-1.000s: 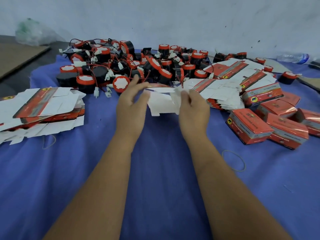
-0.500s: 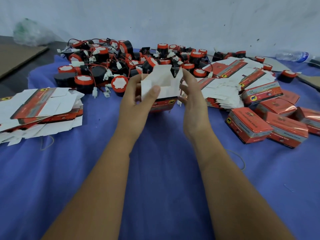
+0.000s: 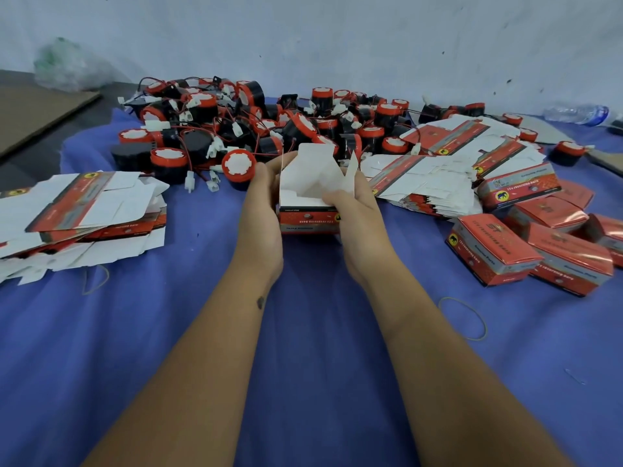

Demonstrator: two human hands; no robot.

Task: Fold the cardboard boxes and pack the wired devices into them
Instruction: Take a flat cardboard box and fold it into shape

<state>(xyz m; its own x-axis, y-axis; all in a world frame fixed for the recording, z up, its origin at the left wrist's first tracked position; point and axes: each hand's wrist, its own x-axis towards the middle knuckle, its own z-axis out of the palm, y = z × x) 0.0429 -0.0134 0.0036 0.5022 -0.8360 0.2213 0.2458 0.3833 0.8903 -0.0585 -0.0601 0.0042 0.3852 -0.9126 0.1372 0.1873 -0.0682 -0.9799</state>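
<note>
While the left hand grips the left wall of the half-folded box, fingers wrapped behind it, the box stands on the blue cloth between both palms, white flaps up. At its right side, the right hand pinches a flap.

Two hands hold one half-folded box. About six closed boxes lie at the right, with two stacks of flat boxes. Too many wired devices to count; two rubber bands, one bottle.
</note>
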